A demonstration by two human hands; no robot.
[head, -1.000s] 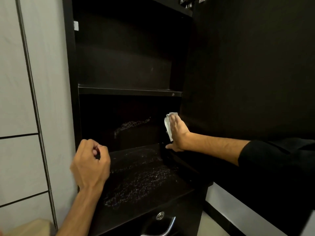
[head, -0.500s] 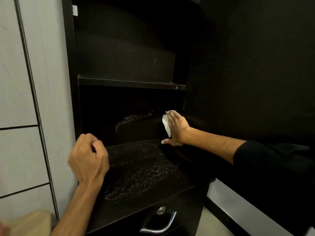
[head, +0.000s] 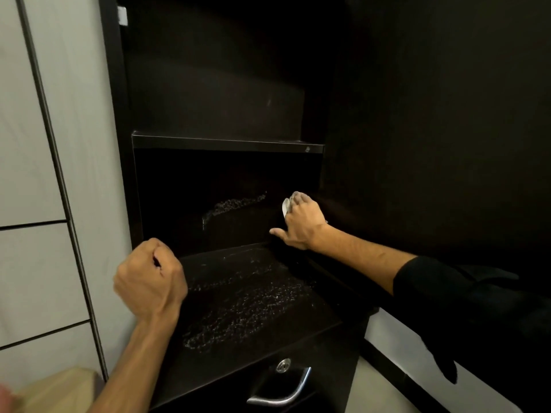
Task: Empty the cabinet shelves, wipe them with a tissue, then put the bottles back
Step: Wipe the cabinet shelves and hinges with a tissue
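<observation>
The right hand (head: pixel 301 223) presses a crumpled white tissue (head: pixel 286 207) on the right inner wall of the dark wooden cabinet (head: pixel 226 144), just above the wet lower shelf (head: pixel 253 296). The left hand (head: pixel 149 281) is a fist holding nothing. Wiping step; next, wipe the wet shelf dry

I count two shelves in the cabinet (head: pixel 119 114): the upper shelf (head: pixel 226 144) at twelve o'clock and the lower shelf (head: pixel 253 299) at six o'clock. There is one tissue (head: pixel 285 207) at three o'clock, one drawer handle (head: pixel 283 394), one lock (head: pixel 282 365), and my two hands: left hand (head: pixel 149 281), right hand (head: pixel 301 225).
</observation>
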